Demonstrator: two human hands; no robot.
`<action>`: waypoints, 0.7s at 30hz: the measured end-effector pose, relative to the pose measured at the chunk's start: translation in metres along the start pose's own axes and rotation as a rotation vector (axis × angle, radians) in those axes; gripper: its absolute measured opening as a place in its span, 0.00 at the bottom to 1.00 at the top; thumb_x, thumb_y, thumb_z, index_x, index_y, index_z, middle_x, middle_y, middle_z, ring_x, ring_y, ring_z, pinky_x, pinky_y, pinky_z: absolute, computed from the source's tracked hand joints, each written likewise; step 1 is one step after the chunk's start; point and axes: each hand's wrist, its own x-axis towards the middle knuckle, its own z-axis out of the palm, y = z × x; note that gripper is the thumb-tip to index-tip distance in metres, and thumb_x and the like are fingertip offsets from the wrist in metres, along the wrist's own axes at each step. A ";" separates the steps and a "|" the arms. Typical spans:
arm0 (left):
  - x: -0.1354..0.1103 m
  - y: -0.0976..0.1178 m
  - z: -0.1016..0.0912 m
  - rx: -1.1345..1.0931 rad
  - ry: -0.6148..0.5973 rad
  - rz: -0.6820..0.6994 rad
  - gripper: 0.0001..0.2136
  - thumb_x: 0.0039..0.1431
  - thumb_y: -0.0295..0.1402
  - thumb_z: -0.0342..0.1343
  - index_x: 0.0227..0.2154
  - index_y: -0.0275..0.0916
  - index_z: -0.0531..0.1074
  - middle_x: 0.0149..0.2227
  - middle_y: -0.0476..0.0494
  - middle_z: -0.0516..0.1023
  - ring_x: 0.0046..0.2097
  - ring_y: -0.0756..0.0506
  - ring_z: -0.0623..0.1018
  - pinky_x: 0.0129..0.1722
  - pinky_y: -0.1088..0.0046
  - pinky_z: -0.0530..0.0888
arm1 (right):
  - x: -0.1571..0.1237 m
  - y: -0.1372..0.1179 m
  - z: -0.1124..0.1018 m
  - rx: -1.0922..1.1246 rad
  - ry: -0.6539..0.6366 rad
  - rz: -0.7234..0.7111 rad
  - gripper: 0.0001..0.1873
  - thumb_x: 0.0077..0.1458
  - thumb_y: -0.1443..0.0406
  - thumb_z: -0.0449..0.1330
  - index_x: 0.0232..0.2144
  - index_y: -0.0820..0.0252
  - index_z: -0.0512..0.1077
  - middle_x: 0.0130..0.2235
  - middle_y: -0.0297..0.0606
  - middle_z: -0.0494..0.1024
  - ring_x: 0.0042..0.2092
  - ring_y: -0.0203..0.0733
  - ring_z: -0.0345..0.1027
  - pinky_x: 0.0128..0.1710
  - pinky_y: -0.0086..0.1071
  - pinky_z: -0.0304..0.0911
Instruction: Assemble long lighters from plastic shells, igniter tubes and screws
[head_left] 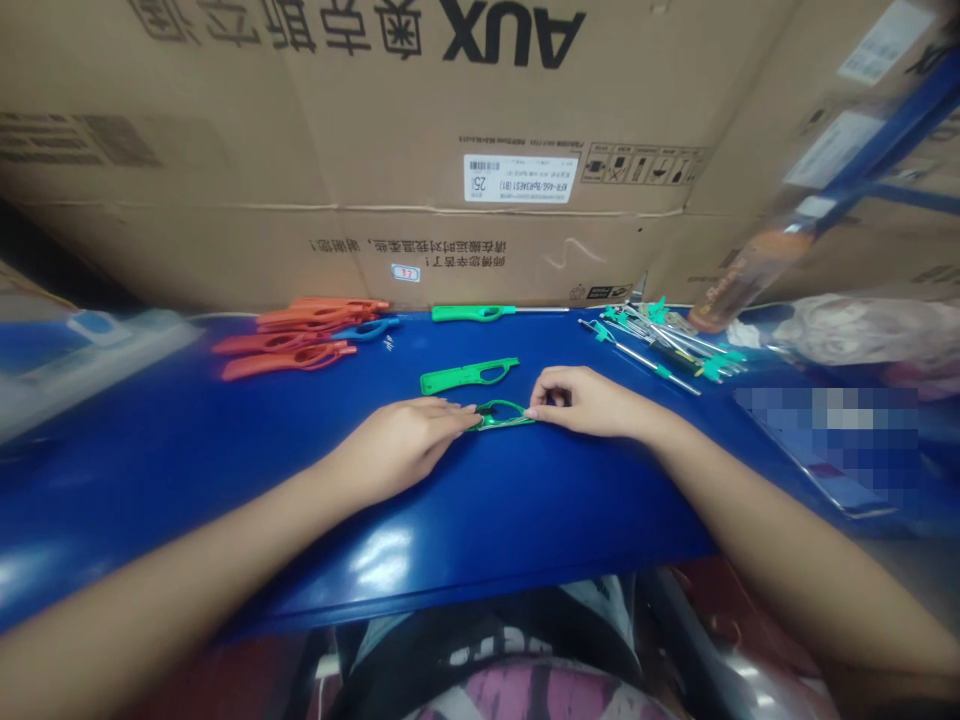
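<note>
A green plastic lighter shell (pixel 501 414) lies on the blue table (pixel 187 460) between my hands. My left hand (pixel 401 442) rests palm down with its fingers stretched flat onto the shell's left end. My right hand (pixel 581 400) has its fingers curled and pinches the shell's right end. A second green shell half (pixel 466 376) lies just behind them, free of both hands. Farther back a complete green lighter with a metal rod (pixel 480 313) lies by the cardboard boxes.
A pile of orange shells with one blue shell (pixel 300 335) sits at the back left. Several metal rods with green fittings (pixel 667 345) lie at the back right. Large cardboard boxes (pixel 450 140) wall the table's far edge. A plastic bag (pixel 862 330) lies at the right.
</note>
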 end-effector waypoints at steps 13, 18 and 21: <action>0.000 0.000 0.002 0.035 -0.023 0.010 0.16 0.70 0.27 0.48 0.53 0.40 0.76 0.54 0.40 0.80 0.53 0.40 0.81 0.56 0.56 0.78 | 0.008 -0.005 -0.001 -0.026 -0.093 0.152 0.12 0.54 0.58 0.62 0.27 0.60 0.72 0.27 0.35 0.74 0.28 0.36 0.63 0.28 0.29 0.56; -0.002 0.000 0.003 0.047 -0.016 0.028 0.17 0.69 0.26 0.47 0.54 0.40 0.75 0.55 0.40 0.80 0.54 0.40 0.81 0.55 0.57 0.78 | 0.016 -0.002 -0.010 -0.044 -0.220 0.181 0.15 0.54 0.53 0.63 0.28 0.60 0.72 0.25 0.33 0.72 0.26 0.34 0.59 0.26 0.29 0.53; -0.002 -0.002 0.004 0.044 0.008 0.034 0.16 0.69 0.26 0.47 0.54 0.41 0.75 0.54 0.41 0.80 0.53 0.41 0.81 0.55 0.59 0.78 | 0.017 0.004 -0.012 0.040 -0.264 0.170 0.20 0.49 0.49 0.66 0.27 0.60 0.72 0.25 0.31 0.70 0.26 0.33 0.58 0.26 0.28 0.53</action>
